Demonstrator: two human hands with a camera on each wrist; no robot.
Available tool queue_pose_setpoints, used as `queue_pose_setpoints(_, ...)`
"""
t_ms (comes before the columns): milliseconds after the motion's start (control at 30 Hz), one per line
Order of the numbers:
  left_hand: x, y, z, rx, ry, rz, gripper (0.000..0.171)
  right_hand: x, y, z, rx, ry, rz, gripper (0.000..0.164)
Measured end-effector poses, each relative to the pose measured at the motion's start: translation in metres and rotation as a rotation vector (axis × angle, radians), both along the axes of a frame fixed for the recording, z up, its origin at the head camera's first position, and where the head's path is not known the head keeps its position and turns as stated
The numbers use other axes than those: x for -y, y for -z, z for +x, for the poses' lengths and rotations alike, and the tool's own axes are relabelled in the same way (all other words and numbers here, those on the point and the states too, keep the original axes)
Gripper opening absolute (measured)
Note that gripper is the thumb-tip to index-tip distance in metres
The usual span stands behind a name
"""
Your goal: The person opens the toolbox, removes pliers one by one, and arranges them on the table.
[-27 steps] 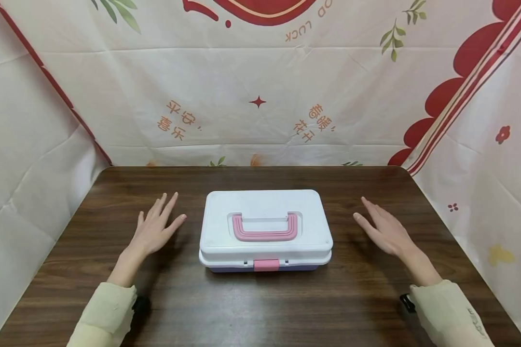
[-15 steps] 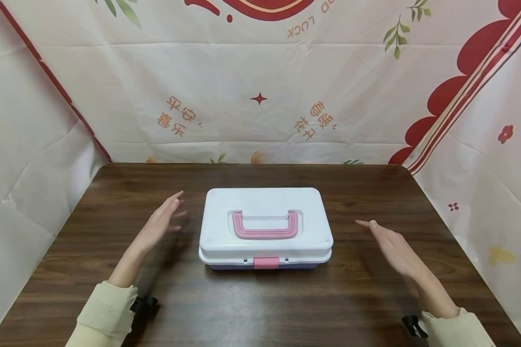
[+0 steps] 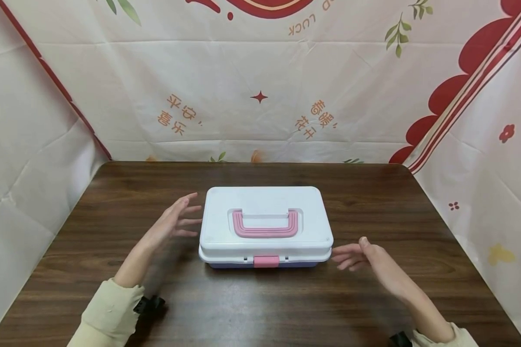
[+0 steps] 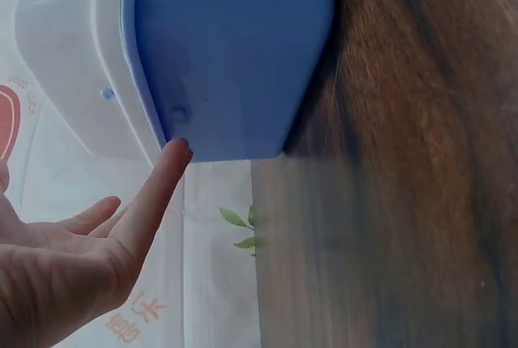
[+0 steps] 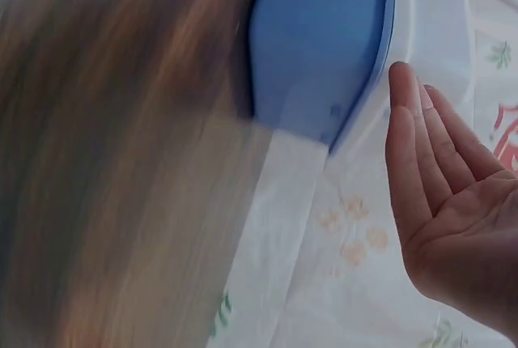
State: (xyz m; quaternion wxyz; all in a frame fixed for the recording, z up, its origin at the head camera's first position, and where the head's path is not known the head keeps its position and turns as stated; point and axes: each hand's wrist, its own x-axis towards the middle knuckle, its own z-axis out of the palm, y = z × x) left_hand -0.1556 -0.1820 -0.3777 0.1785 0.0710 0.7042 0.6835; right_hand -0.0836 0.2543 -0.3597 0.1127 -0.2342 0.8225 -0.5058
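A closed storage box [image 3: 265, 198] with a white lid and blue base sits on the table. Its pink handle [image 3: 265, 233] lies folded flat on the lid, and a pink latch [image 3: 266, 261] shows at the front. At the box's left side is my left hand [image 3: 170, 222], fingers spread and extended toward its wall. My right hand [image 3: 375, 262] reaches to the front right corner, fingertips right at the lid's edge. Both wrist views show the blue end walls [image 4: 235, 65] with extended fingers close by.
The dark wood table [image 3: 252, 308] has rounded far corners. A white cloth backdrop [image 3: 226, 72] with red and green prints hangs behind it and along both sides. A black strap device [image 3: 149, 304] is on the left wrist.
Both hands have moved inward toward the box and turned from palms down to palms facing it. The box stays in its place on the table.
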Motion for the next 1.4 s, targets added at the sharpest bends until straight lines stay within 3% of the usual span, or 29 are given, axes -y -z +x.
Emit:
queue_pose_setpoints(167,-0.005,-0.001,0.0,0.017,-0.001,-0.017,0.061,0.014,0.003,0.005,0.059,-0.157,-0.107,0.066)
queue_pose_setpoints(300,-0.007,-0.001,0.0,0.008,-0.006,-0.033,0.061,0.027,0.008,0.01,0.133,-0.22,-0.144,0.065)
queue_pose_setpoints(433,-0.008,0.0,0.0,0.004,-0.015,-0.066,0.058,0.042,0.016,0.012,0.267,-0.252,-0.177,0.061)
queue_pose_setpoints(700,-0.012,0.004,0.001,0.009,-0.01,-0.112,0.06,0.068,0.035,0.01,0.525,-0.229,-0.209,0.064)
queue_pose_setpoints(1033,-0.015,0.006,0.003,-0.018,0.004,-0.142,0.063,0.087,0.055,0.007,0.825,-0.195,-0.338,0.069)
queue_pose_setpoints(1233,-0.016,0.006,0.004,-0.026,0.005,-0.158,0.068,0.095,0.064,0.005,0.93,-0.208,-0.45,0.07)
queue_pose_setpoints(1400,-0.017,0.006,0.004,-0.026,-0.004,-0.177,0.069,0.101,0.071,0.005,0.979,-0.167,-0.543,0.071)
